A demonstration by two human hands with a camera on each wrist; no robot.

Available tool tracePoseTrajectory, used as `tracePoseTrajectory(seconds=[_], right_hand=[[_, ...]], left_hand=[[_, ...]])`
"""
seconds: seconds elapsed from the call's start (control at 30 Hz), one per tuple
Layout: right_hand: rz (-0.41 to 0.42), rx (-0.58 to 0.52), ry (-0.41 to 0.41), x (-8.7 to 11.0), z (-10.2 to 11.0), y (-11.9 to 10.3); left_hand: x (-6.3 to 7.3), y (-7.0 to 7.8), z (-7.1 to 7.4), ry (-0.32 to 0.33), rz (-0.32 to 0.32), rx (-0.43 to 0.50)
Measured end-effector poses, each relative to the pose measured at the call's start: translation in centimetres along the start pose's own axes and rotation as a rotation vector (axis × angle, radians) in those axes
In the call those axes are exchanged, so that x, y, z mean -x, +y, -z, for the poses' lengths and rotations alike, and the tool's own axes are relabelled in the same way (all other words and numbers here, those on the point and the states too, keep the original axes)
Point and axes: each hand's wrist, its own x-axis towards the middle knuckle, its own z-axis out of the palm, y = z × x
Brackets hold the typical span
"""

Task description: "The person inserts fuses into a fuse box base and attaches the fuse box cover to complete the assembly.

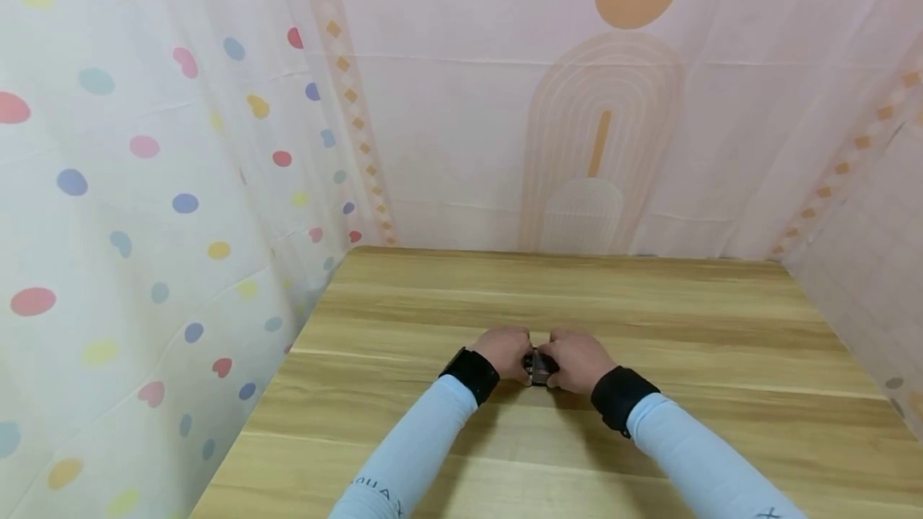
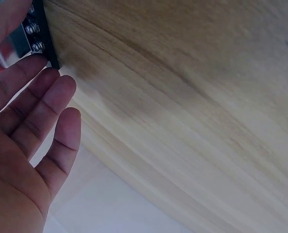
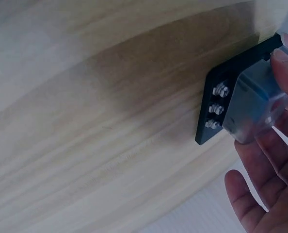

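Near the middle of the wooden table, both hands meet at a small electrical block (image 1: 539,368) with a black base (image 3: 205,99). Metal terminal screws (image 3: 216,109) line one end of it, beside a clear plastic cover (image 3: 253,97). My right hand (image 1: 579,360) holds the cover between thumb and fingers. At the other end, my left hand (image 1: 505,349) grips the block, its thumb on one side and fingertips at the base edge. Part of the block is hidden behind the fingers in the left wrist view, where more screws (image 2: 32,29) show.
The wooden table (image 1: 404,295) extends around both hands. Behind it hangs a pale curtain (image 1: 447,142) with an arch print, and at the left a dotted curtain (image 1: 144,247). Black bands (image 1: 472,375) circle both wrists over light blue sleeves.
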Motion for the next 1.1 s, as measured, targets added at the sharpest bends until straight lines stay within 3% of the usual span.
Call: tracePoseTrajectory(seconds=[0.2,0.47,0.87,1.1], right_hand=[[-0.017,-0.029,-0.041,-0.3,-0.1,0.0],[-0.108,-0.119,-0.114,-0.4,0.3,0.0],[-0.160,-0.139,-0.140,-0.4,1.4,0.8],[-0.147,-0.130,-0.135,-0.3,1.2,1.4]], left_hand=[[0.3,0.0,-0.4,0.002,-0.009,0.019],[0.4,0.4,-0.5,-0.004,-0.002,0.018],[-0.2,1.3,0.5,-0.008,0.003,0.000],[-0.7,1.5,0.2,-0.009,0.003,0.007]])
